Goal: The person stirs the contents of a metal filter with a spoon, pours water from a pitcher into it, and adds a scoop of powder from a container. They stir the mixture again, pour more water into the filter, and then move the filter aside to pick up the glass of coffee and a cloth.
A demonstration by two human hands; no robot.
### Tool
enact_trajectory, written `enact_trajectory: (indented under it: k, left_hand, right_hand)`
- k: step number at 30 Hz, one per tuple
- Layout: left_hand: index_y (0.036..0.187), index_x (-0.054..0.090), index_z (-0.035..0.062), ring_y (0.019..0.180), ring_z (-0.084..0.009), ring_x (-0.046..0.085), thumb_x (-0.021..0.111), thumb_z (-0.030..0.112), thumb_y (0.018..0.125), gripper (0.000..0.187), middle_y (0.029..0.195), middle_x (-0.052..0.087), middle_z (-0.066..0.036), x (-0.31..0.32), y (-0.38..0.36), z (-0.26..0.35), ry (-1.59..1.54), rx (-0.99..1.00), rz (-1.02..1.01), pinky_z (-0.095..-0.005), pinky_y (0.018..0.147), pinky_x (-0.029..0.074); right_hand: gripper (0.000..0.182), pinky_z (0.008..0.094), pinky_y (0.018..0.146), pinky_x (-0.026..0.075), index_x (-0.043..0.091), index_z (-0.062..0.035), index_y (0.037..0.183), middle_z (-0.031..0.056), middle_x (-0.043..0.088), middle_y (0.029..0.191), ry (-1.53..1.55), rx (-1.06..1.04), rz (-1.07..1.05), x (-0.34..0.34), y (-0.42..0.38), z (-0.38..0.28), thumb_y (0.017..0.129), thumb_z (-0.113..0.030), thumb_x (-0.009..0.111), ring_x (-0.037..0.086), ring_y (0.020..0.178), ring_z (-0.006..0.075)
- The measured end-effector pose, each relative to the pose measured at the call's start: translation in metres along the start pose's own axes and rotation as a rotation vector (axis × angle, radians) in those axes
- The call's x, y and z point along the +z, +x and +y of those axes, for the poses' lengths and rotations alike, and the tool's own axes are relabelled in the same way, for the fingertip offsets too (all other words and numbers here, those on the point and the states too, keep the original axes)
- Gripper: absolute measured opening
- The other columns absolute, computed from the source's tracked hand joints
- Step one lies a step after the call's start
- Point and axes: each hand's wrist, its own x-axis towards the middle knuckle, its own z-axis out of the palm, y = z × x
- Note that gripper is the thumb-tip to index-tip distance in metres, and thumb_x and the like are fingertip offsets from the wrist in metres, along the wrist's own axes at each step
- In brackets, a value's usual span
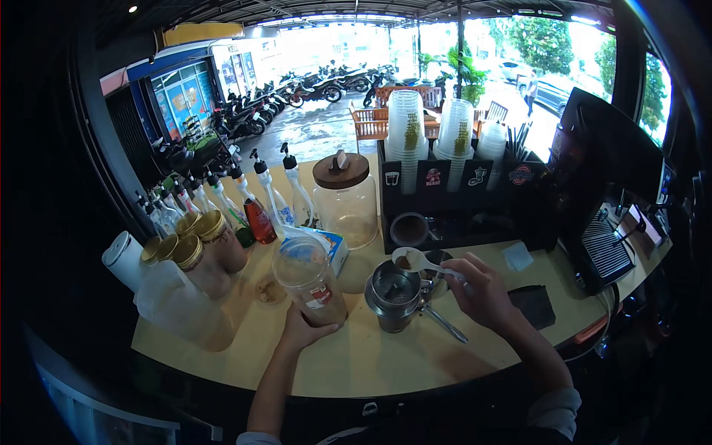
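Loaded spoon at the metal vessel, both hands engaged

Clock directions are taken from the metal vessel (393, 315), with 12 o'clock on the far side of the bench (356, 363). The vessel stands upright near the front edge, presumably for easy reach by both hands.

The right hand (480, 289), at 3 o'clock, grips the handle of a white spoon (437, 268). The spoon's bowl, carrying brown matter (403, 262), sits at the vessel's far rim, near 12 o'clock; contact with the rim cannot be determined. The near-level hold appears intended to prevent spillage.

The left hand (302, 331), at 9 o'clock, is wrapped around the lower part of a clear jar (311, 278) bearing a red-and-white label. Its thumb crosses the near side; the other fingers are largely hidden. The low grip probably steadies the jar while leaving its top unobstructed. Whether the jar leans is unclear through the curved lens.

A metal handle (446, 324) lies beside the vessel at 4 o'clock, and a black cloth-like item (534, 305) at 3 o'clock. A wooden-lidded jar (345, 204) stands at 11 o'clock; pump bottles (259, 211) line up at 10 o'clock. At 1 o'clock, a black organiser (489, 215) holds nested plastic cups (406, 133), seemingly to save space.
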Motion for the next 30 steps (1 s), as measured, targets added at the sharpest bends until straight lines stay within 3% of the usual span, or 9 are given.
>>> enact_trajectory:
  k: [19, 25, 27, 30]
  left_hand:
    - [0.12, 0.054, -0.0018, 0.107, -0.0227, 0.063, 0.093, 0.016, 0.055, 0.078, 0.115, 0.063, -0.015, -0.003, 0.0, -0.008, 0.024, -0.023, -0.023, -0.0365, 0.093, 0.051]
    - [0.121, 0.053, -0.0019, 0.107, -0.0229, 0.063, 0.092, 0.014, 0.056, 0.077, 0.115, 0.063, -0.014, -0.003, -0.001, -0.006, 0.04, -0.031, -0.022, -0.0366, 0.093, 0.051]
    - [0.121, 0.053, -0.002, 0.108, -0.023, 0.063, 0.092, 0.014, 0.056, 0.078, 0.116, 0.063, -0.014, -0.003, -0.001, -0.005, 0.034, -0.031, -0.027, -0.0366, 0.093, 0.051]
    - [0.121, 0.052, -0.0023, 0.108, -0.0232, 0.062, 0.092, 0.015, 0.056, 0.078, 0.116, 0.063, -0.015, -0.001, -0.001, 0.001, 0.027, -0.031, -0.033, -0.0366, 0.093, 0.051]
  right_hand:
    - [0.021, 0.0346, 0.054, 0.05, 0.06, -0.0091, 0.11, 0.0041, 0.059, 0.087, -0.095, -0.062, 0.016, 0.009, -0.008, 0.008, 0.089, -0.007, 0.06, 0.063, 0.065, 0.022]
    - [0.023, 0.0346, 0.055, 0.051, 0.059, -0.0086, 0.11, 0.0056, 0.06, 0.087, -0.022, -0.065, 0.074, 0.003, -0.015, 0.001, 0.088, -0.005, 0.062, 0.064, 0.068, 0.023]
    - [0.025, 0.0314, 0.055, 0.049, 0.061, -0.0046, 0.108, 0.0108, 0.06, 0.085, 0.007, -0.108, 0.128, 0.001, -0.02, -0.006, 0.084, 0.002, 0.064, 0.063, 0.067, 0.0226]
    - [0.026, 0.0319, 0.054, 0.05, 0.061, -0.0055, 0.108, 0.0102, 0.06, 0.085, -0.059, -0.124, 0.04, 0.003, -0.027, -0.007, 0.083, 0.002, 0.065, 0.063, 0.068, 0.0234]
